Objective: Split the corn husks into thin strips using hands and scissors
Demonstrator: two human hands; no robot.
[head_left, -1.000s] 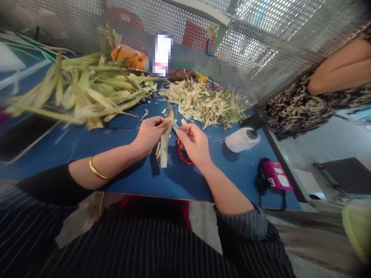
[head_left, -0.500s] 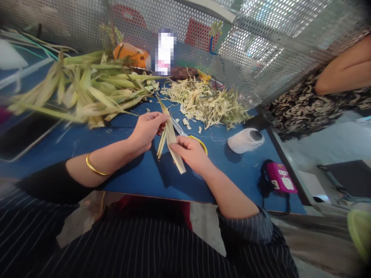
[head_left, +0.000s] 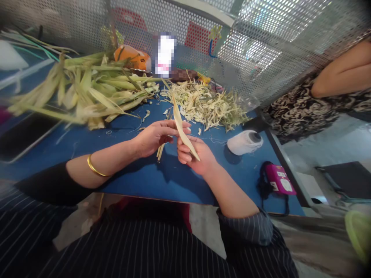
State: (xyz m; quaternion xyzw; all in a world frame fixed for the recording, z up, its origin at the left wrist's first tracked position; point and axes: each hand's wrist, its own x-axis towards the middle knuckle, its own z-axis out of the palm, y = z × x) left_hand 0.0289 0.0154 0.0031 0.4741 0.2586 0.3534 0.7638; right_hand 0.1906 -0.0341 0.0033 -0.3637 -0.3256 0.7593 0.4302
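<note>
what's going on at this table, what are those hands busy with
Two bare hands are working with a pale strip of what looks like husk over a blue table. The right hand holds the strip near its lower end, while the left hand has its fingers reaching behind it; whether they grip it is unclear. A pile of long, greenish husks lies to the left, a heap of shredded pieces lies beyond the hands, and a spool of white thread sits to the right.

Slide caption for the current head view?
Right hand holds a pale husk strip over a blue table, left hand close by.
</note>
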